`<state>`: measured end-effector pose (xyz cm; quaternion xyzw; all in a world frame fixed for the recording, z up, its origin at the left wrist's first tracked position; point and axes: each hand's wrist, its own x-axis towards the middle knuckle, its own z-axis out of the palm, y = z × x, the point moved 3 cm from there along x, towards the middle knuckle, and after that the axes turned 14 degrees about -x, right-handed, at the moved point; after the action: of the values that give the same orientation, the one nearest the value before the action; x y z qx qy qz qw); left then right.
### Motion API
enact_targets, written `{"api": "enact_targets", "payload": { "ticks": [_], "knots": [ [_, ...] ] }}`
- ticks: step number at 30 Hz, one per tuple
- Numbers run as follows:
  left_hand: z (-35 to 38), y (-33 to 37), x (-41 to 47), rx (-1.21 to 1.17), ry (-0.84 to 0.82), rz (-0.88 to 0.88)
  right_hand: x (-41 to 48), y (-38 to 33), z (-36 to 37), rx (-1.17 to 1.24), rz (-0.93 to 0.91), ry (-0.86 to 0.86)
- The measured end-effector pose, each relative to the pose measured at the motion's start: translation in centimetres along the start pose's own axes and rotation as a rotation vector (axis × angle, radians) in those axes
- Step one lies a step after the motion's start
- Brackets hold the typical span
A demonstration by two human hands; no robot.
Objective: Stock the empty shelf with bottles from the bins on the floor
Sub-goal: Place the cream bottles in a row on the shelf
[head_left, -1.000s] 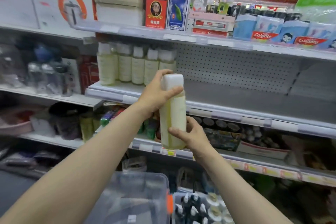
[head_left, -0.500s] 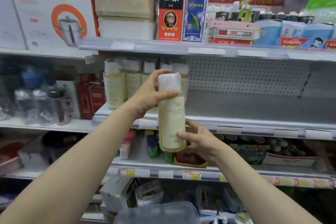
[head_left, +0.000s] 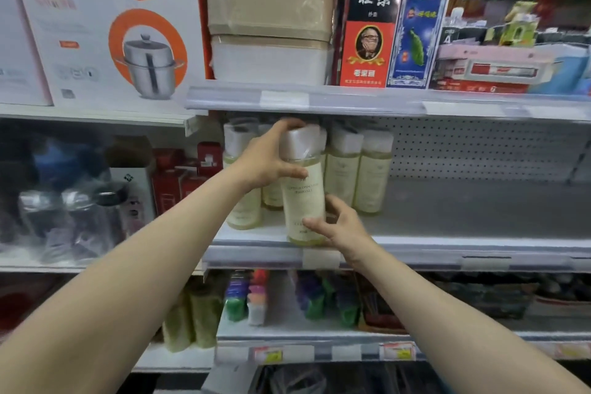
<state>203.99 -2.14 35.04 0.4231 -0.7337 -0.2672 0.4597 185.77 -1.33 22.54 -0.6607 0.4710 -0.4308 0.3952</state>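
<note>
A tall pale yellow bottle [head_left: 303, 198] with a white wrapped cap stands upright at the front edge of the grey middle shelf [head_left: 463, 217]. My left hand [head_left: 271, 158] grips its upper part just below the cap. Lower down, my right hand [head_left: 339, 224] holds the bottle's base from the right side. Several matching bottles [head_left: 358, 169] stand in a group behind it at the left end of the shelf, partly hidden by my hands.
The upper shelf [head_left: 319, 99] hangs low over the bottle caps and carries stacked beige boxes [head_left: 271, 16] and cartons. To the right of the bottles the shelf is bare before a pegboard back [head_left: 479, 150]. Jars and small packs fill the shelves at left and below.
Both hands have carried the bottle up and forward from in front of the shelf edge onto the shelf. The view has moved closer and the floor bins have dropped out of sight.
</note>
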Motion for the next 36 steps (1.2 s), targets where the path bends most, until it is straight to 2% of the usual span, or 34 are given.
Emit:
{"api": "enact_targets", "payload": {
  "ticks": [10,13,17,22,36],
  "knots": [
    [-1.0,-4.4,2.0,0.086,-0.025,0.017,5.3,2.4,3.6,-0.130,0.040,0.050],
    [-0.9,-4.7,2.6,0.176,-0.042,0.012,6.0,2.8,4.1,-0.139,0.024,0.037],
    [-0.9,-4.4,2.7,0.425,-0.003,0.076,6.7,3.1,4.3,-0.145,0.015,0.063],
    [-1.6,-3.2,2.2,0.936,0.145,0.231,7.3,3.4,4.6,-0.170,0.039,0.102],
    [-2.5,-4.2,3.5,0.929,0.057,0.099,8.9,2.6,5.5,-0.299,0.071,0.095]
  ]
}}
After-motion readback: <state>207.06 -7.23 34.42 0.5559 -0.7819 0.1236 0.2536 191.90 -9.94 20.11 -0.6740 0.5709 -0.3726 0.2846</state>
